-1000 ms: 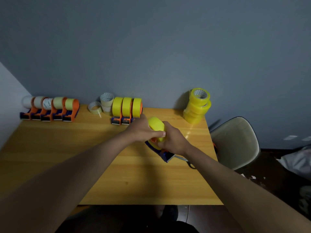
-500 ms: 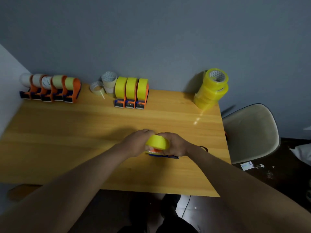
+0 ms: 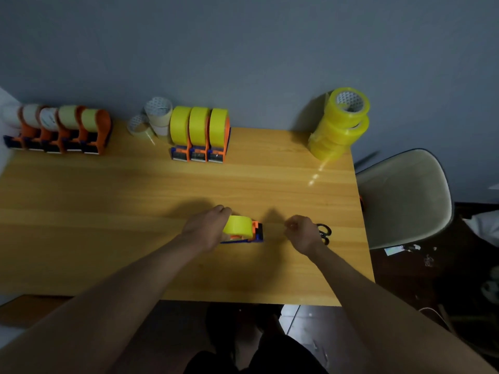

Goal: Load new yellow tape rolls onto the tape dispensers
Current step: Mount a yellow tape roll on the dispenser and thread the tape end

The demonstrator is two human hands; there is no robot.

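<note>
I see the big wooden table [image 3: 108, 211] first. Three loaded dispensers [image 3: 199, 133] wait by the wall, and spare yellow rolls [image 3: 341, 125] are stacked at the right. In front, my left hand [image 3: 208, 228] wraps round the yellow roll [image 3: 239, 226] on its dispenser [image 3: 255, 234], I think to keep it steady. My right hand [image 3: 302, 232], beside it, is curled with fingertips pinched; what it holds, I cannot tell.

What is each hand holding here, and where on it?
The left hand grips the yellow tape roll on the dispenser by its left side. The right hand has curled fingers; whether it pinches tape cannot be told.
</note>
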